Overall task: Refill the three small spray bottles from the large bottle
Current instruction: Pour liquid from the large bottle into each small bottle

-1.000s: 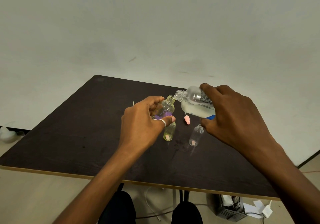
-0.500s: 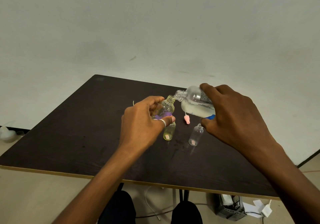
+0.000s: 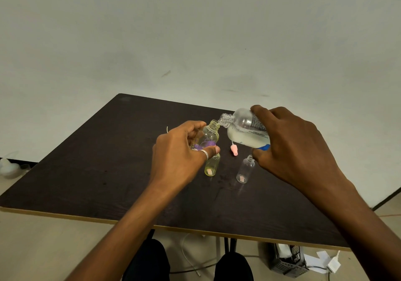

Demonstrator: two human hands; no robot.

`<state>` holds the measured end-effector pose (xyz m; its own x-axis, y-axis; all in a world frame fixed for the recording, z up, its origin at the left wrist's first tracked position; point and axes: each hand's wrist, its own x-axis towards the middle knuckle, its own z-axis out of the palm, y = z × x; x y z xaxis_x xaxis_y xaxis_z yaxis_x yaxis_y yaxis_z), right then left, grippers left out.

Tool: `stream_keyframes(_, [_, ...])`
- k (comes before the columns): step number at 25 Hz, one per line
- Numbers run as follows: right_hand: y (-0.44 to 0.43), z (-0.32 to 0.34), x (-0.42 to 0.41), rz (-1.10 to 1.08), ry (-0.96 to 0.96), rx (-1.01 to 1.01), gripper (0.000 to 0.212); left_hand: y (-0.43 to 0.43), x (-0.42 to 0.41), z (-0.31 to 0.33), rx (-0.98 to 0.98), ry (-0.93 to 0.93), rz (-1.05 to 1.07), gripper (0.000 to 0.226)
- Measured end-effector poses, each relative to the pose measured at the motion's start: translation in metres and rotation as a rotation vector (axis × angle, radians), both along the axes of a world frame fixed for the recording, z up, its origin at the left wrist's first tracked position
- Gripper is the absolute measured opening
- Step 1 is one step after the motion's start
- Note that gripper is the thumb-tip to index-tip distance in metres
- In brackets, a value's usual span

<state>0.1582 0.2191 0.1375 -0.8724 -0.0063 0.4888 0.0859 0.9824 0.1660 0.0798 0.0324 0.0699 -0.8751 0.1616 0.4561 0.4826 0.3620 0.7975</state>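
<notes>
I see the dark table [image 3: 86,172] under everything. My right hand [image 3: 293,150] has its fingers clamped round the tilted large bottle [image 3: 245,129], its open neck at the mouth of the yellow small bottle [image 3: 209,134], which my left hand [image 3: 180,157] pinches above the table. A second yellowish bottle [image 3: 211,166] and a clear bottle [image 3: 244,170] stand between my hands, with a pink spray cap [image 3: 234,150] lying near them.
</notes>
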Motion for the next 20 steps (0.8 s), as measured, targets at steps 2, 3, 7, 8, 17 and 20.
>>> stream_keyframes(2, [0.0001,0.0004,0.0003,-0.003,-0.002,-0.001,0.074,0.0000,0.0001,-0.0001,0.002,-0.001,0.000,0.063])
stream_keyframes(3, [0.0000,0.0006,0.0004,-0.005,-0.002,-0.001,0.074,0.0001,-0.0002,-0.0002,0.003,-0.002,0.000,0.063])
stream_keyframes(7, [-0.0004,0.0018,0.0001,-0.009,-0.012,-0.006,0.074,0.0002,-0.0013,-0.0011,0.002,0.000,-0.001,0.063])
stream_keyframes(8, [-0.0006,0.0019,0.0000,-0.008,-0.012,-0.007,0.073,0.0001,-0.0013,-0.0013,0.004,0.001,-0.001,0.063])
stream_keyframes(17, [-0.0014,0.0026,-0.0009,-0.006,-0.002,0.010,0.072,-0.0004,-0.0027,-0.0018,0.013,-0.002,-0.002,0.064])
stream_keyframes(20, [-0.0022,0.0031,-0.0012,-0.011,-0.004,0.010,0.072,-0.0002,-0.0029,-0.0017,0.016,-0.002,0.001,0.064])
